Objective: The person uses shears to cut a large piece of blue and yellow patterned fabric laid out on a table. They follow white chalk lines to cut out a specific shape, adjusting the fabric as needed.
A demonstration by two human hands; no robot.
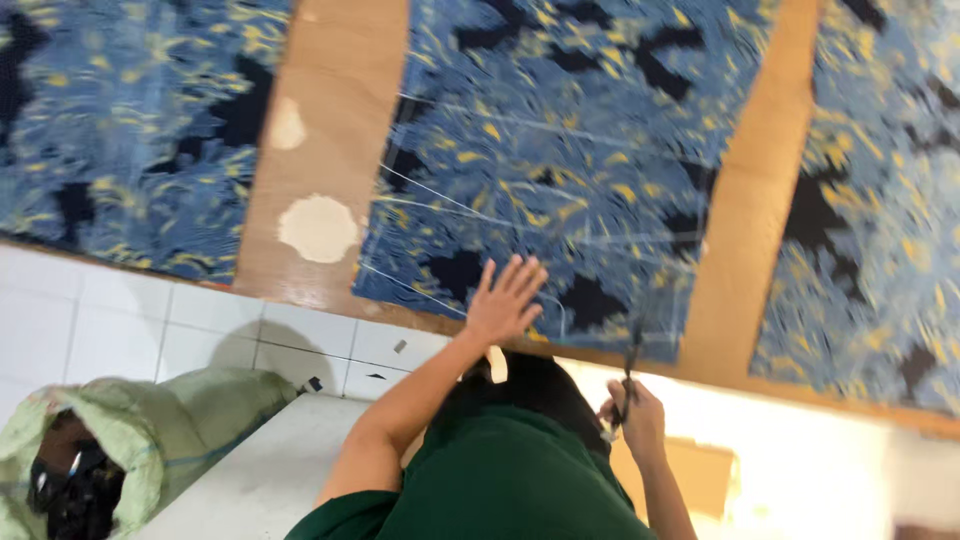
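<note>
Neither of my hands shows in the head view. Another person in a green shirt (pixel 500 480), dark hair (pixel 530 385) towards me, leans over a blue cloth (pixel 560 150) patterned in yellow and black and marked with thin white lines. One of that person's hands (pixel 505 300) lies flat with spread fingers on the cloth's near edge. The other hand (pixel 632 420) grips dark scissors (pixel 630 365) that point at the same edge. The picture is blurred.
Similar blue cloths lie at the left (pixel 120 120) and right (pixel 880 200) on a brown board (pixel 320 150) with pale round patches. White floor tiles (pixel 120 320), a pale green sack (pixel 150 430) holding dark items and a grey slab (pixel 270 470) are nearby.
</note>
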